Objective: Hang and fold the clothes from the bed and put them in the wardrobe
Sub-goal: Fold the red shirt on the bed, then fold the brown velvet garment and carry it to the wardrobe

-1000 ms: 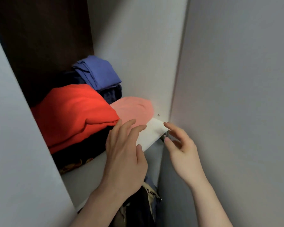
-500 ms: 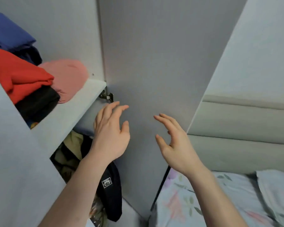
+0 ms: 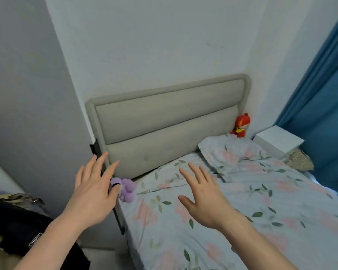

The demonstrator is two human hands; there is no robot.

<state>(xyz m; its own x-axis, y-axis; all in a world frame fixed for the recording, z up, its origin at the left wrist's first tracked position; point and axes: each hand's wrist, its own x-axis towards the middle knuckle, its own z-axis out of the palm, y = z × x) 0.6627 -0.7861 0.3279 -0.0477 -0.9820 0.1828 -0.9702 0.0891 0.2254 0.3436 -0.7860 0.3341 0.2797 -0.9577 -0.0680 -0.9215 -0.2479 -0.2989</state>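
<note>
My left hand is raised in front of the grey wardrobe door, fingers straight and spread, holding nothing. My right hand hovers over the bed, fingers spread, also empty. The bed carries a floral cover and a floral pillow. Dark hanging clothes show at the lower left inside the wardrobe. No loose garment is visible on the part of the bed in view.
A padded beige headboard stands against the white wall. A purple plush toy lies at the bed's near corner, a red plush toy at the far corner. A white bedside box and a blue curtain are on the right.
The view swung right from the wardrobe shelf of folded clothes to the bed. Both hands left the shelf edge and are now spread in the air, empty.
</note>
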